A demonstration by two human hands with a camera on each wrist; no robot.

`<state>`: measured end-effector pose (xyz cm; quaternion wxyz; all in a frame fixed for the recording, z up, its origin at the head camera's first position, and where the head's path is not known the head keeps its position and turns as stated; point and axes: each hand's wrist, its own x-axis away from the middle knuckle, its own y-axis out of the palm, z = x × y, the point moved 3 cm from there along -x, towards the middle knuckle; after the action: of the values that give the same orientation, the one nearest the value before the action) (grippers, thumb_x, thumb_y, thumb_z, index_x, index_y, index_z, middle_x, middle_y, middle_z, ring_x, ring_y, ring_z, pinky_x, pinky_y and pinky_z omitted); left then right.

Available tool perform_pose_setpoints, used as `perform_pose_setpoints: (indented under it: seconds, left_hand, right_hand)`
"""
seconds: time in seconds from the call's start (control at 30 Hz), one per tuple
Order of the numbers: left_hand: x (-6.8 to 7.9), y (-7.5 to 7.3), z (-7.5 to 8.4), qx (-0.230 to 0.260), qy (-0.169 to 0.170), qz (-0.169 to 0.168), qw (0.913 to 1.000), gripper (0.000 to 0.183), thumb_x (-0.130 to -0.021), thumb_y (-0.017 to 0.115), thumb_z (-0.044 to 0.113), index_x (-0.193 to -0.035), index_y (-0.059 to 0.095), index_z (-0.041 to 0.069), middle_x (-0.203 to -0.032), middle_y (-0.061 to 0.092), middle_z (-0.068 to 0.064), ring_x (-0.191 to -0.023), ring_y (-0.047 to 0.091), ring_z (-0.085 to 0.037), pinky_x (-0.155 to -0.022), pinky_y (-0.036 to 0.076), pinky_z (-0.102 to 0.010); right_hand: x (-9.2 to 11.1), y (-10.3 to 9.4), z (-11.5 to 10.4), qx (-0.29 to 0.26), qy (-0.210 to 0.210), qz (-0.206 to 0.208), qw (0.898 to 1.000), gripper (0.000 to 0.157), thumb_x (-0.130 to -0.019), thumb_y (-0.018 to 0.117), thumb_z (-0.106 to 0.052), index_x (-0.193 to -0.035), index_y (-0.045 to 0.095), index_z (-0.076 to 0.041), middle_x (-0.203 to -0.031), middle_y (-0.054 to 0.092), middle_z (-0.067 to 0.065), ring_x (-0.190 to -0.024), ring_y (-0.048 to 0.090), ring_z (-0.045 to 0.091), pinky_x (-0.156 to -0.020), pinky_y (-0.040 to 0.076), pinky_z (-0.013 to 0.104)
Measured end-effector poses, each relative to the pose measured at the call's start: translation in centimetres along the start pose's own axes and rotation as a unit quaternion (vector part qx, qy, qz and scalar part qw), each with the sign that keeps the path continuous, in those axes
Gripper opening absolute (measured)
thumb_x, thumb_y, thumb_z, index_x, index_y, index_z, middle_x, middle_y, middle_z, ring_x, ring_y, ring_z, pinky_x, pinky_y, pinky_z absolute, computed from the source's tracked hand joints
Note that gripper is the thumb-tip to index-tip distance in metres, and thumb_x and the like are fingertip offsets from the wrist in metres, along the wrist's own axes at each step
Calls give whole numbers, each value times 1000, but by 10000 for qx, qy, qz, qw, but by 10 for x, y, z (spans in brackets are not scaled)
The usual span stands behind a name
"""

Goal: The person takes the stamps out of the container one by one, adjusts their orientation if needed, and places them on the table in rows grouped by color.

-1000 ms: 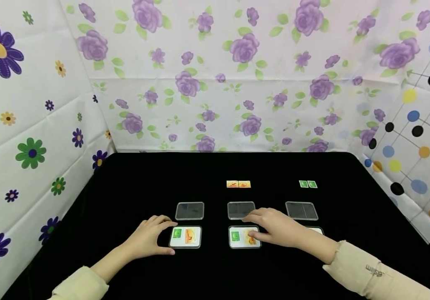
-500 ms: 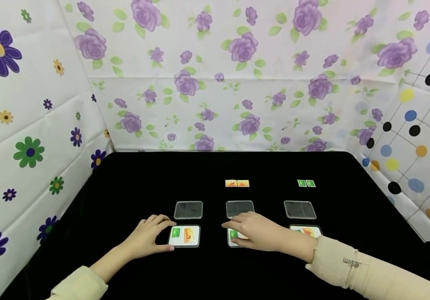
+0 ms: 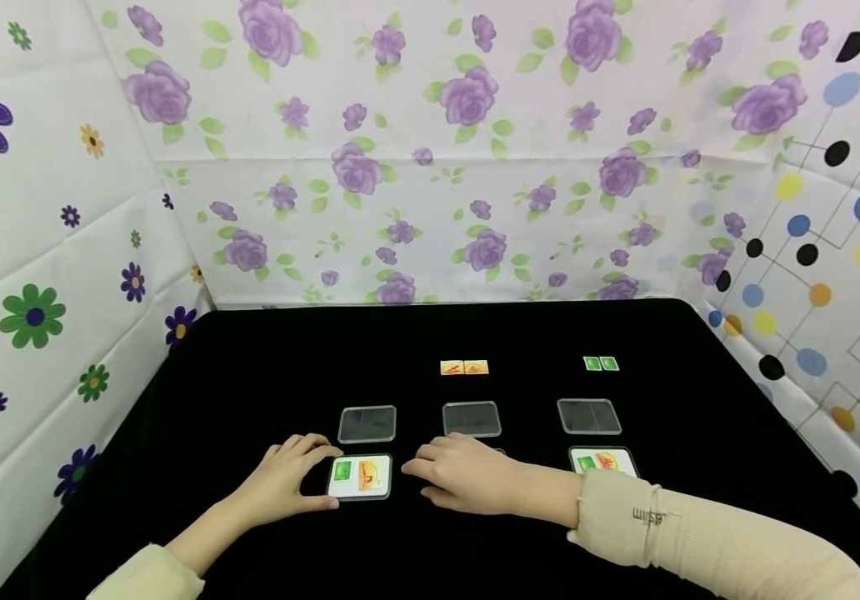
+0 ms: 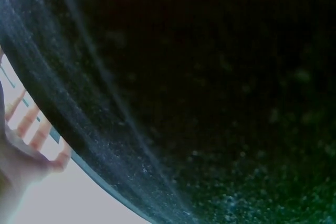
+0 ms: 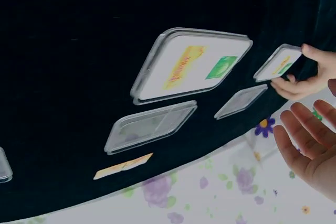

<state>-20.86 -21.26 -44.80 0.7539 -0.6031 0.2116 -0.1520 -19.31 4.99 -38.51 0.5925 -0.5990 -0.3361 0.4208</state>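
My left hand holds the left end of a clear plastic case between thumb and fingers. Inside the case is a white card with a green and an orange picture. Reaching over the middle, my right hand has relaxed fingers, their tips a little to the right of that case. Beneath the right hand lies a similar middle case, mostly hidden in the head view but plain in the right wrist view. The left wrist view shows mainly dark cloth, with fingers at its left edge.
Three transparent lids, left, middle and right, form a row behind the cases. A third filled case is partly under the right sleeve. Farther back lie two orange cards and two green cards on black cloth.
My right hand has moved left across the middle case toward the left one, uncovering more of the right case. The left hand stays at the left case. The head view has shifted slightly.
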Motion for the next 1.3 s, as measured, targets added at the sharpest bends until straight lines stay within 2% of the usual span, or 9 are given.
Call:
perform_pose_setpoints:
  seconds: [0.27, 0.57, 0.87, 1.13, 1.3]
  left_hand:
    - [-1, 0, -1, 353, -165, -131, 9992, 67, -66, 77, 53, -121, 60, 19, -124, 55, -7, -114, 51, -31, -86, 41, -54]
    - [-2, 1, -1, 416, -257, -241, 9985, 68, -66, 79, 51, -122, 59, 19, -126, 54, -8, -114, 50, -32, -87, 41, -54]
    - [1, 2, -3, 346, -151, -80, 9993, 69, -66, 78, 52, -123, 58, 19, -126, 54, -7, -114, 50, -32, -87, 40, -54]
    - [0, 3, -1, 553, -180, -99, 9983, 68, -65, 80, 48, -122, 58, 17, -127, 53, -9, -114, 49, -34, -86, 39, -55]
    - [0, 3, -1, 637, -220, -138, 9976, 69, -65, 81, 45, -123, 57, 16, -128, 52, -11, -115, 48, -36, -87, 39, -57]
  right_hand:
    - [-19, 2, -13, -143, -211, -40, 9997, 30, -93, 59, -26, -120, 61, -13, -106, 66, -5, -95, 62, 7, -83, 48, 19]
    - [-35, 2, -17, -103, -497, 137, 9986, 26, -92, 60, -23, -115, 62, -13, -102, 66, -4, -90, 62, 7, -81, 48, 17]
    - [-49, 16, -13, 202, -84, 429, 9988, 23, -90, 63, -24, -111, 65, -14, -99, 66, -5, -94, 63, 10, -81, 49, 21]
    - [-67, 34, -9, -240, 440, 71, 9987, 26, -90, 64, -25, -113, 65, -13, -104, 67, -2, -93, 63, 9, -81, 50, 20]
    - [-77, 39, -11, -313, 486, 175, 9982, 27, -89, 65, -26, -113, 65, -14, -104, 66, -2, -93, 62, 10, -81, 50, 22]
